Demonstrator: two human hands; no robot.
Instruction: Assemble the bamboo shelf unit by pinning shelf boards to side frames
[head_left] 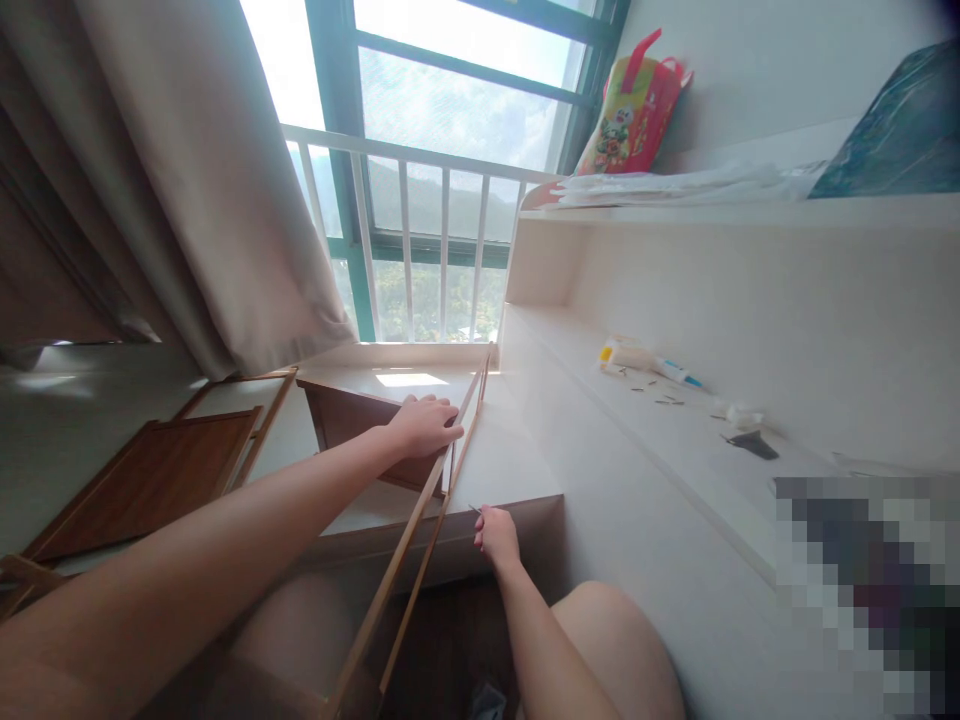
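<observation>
Left hand holds a slender wooden frame; right hand, nearer and to the right, pinches a small thin piece. White ledge, right: tube, scattered small bits. Far: white railing, window. Left: curtain.

Strong daylight is streaming in at twelve o'clock through the tall teal-framed glass window, whose upper panes are washing out to white. Sunlight is glaring in a patch on the flat white table, near nine o'clock. The heavy grey-brown fabric curtain at ten o'clock is darkening leftward. Coarse pixels are masking four o'clock; wide-angle distortion is stretching the edges.
</observation>
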